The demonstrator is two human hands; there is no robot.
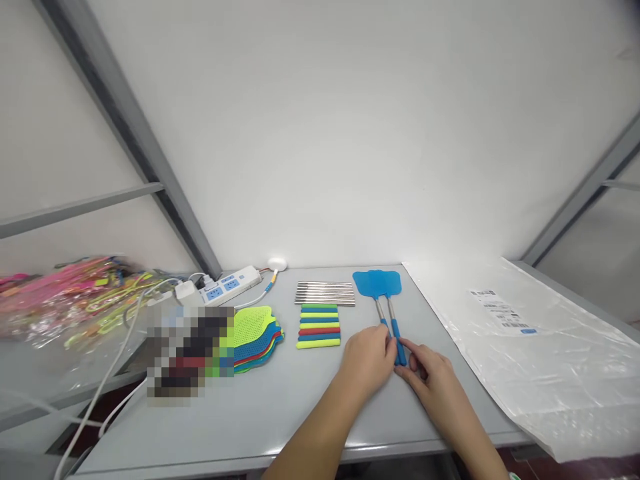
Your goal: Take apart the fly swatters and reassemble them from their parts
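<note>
Two blue fly swatters (370,284) lie side by side on the grey table, their heads overlapping and pointing away from me. Each has a thin metal rod and a blue grip. My left hand (367,357) is closed around the left swatter's grip and partly covers it. From the other side, my right hand (430,375) pinches the lower end of the blue grips (400,350) with thumb and forefinger. To the left lie a row of coloured grips (319,327) in green, blue, yellow and red, and a row of metal rods (325,293) behind them.
A fanned stack of coloured swatter heads (253,337) lies further left, beside a pixelated patch. Behind it are a white power strip (233,285) and cables. Bagged colourful items (75,293) fill the far left. White plastic packaging with a label (500,360) covers the table's right side.
</note>
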